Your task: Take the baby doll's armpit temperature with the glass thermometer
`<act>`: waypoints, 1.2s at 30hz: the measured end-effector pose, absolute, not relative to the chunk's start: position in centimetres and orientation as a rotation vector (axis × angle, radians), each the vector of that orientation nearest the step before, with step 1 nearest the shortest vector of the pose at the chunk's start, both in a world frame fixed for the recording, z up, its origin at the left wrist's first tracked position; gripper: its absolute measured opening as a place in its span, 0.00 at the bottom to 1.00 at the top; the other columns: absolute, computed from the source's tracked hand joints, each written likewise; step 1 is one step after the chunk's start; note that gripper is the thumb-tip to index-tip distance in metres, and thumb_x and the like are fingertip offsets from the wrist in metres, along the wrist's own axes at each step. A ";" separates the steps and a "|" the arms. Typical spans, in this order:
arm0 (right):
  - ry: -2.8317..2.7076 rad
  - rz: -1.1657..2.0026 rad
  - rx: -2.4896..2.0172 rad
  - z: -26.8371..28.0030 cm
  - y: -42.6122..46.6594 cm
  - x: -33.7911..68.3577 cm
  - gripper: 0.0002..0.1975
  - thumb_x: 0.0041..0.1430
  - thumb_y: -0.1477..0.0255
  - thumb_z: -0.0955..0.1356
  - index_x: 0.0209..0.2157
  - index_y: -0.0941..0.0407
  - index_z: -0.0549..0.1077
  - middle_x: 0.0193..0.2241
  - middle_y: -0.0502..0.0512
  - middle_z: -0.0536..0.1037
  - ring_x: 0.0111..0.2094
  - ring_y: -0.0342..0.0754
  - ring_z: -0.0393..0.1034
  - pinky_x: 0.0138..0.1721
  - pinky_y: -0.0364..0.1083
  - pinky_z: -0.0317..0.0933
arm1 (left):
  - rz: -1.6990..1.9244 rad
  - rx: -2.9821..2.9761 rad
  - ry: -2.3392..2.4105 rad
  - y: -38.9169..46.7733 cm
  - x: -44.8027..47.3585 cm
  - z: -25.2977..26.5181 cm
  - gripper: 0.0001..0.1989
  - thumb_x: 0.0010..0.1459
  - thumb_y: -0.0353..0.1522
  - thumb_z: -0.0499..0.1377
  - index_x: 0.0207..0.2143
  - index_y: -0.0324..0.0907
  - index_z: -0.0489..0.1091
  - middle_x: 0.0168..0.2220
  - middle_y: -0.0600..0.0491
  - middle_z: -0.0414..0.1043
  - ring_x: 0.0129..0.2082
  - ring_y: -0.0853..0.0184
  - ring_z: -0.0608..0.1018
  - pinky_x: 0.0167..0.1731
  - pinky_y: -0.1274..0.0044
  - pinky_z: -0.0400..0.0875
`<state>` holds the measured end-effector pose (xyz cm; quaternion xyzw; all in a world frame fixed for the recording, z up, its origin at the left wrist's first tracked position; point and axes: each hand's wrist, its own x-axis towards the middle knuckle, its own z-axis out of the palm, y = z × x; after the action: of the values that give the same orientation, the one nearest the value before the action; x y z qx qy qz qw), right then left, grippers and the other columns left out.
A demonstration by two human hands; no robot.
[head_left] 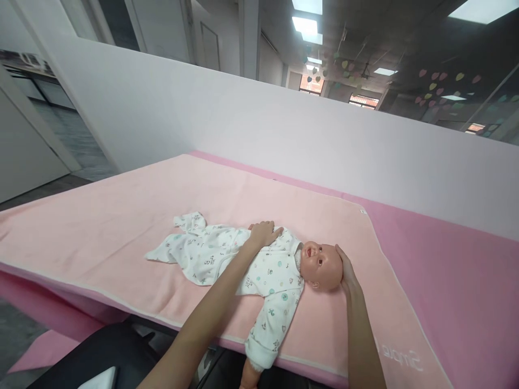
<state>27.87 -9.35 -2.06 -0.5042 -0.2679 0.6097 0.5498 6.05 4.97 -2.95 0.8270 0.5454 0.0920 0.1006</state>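
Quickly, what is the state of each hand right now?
Left hand: on the clothed doll; whether it grips cannot be told.
Right hand: open, cupped against the doll's head.

A clothed, bald doll (pixel 270 270) lies face up.
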 end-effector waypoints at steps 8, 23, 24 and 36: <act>-0.744 1.216 -1.245 -3.3 -8.6 28.7 0.28 0.50 0.48 0.59 0.40 0.56 0.72 0.41 0.61 0.74 0.41 0.57 0.70 0.41 0.55 0.64 | 0.238 2.461 1.659 4.6 5.6 -3.0 0.29 0.59 0.48 0.39 0.37 0.36 0.69 0.39 0.41 0.71 0.43 0.53 0.71 0.43 0.64 0.61; -0.476 1.413 -1.142 -3.3 -8.7 29.1 0.20 0.46 0.56 0.66 0.34 0.57 0.74 0.39 0.59 0.76 0.42 0.56 0.70 0.46 0.54 0.62 | 0.270 2.461 1.651 4.4 5.5 -3.0 0.29 0.59 0.47 0.39 0.37 0.36 0.69 0.40 0.41 0.71 0.44 0.54 0.70 0.44 0.64 0.59; -0.465 1.472 -1.145 -3.4 -8.6 29.1 0.21 0.47 0.55 0.65 0.34 0.58 0.75 0.38 0.60 0.76 0.41 0.57 0.70 0.45 0.54 0.63 | 0.273 2.460 1.652 4.3 5.5 -3.0 0.28 0.59 0.47 0.38 0.37 0.36 0.69 0.40 0.41 0.71 0.44 0.54 0.70 0.44 0.64 0.59; -0.460 1.577 -1.037 -3.0 -8.9 28.6 0.22 0.50 0.55 0.63 0.36 0.57 0.75 0.39 0.58 0.76 0.41 0.56 0.71 0.44 0.55 0.63 | 0.272 2.461 1.662 4.3 5.5 -2.9 0.29 0.59 0.48 0.38 0.37 0.38 0.69 0.40 0.42 0.71 0.45 0.55 0.70 0.45 0.65 0.59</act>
<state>28.62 -8.94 -3.01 -0.4409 -0.1954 0.6701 0.5643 5.49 4.27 -2.88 0.8227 0.5555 0.0908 0.0797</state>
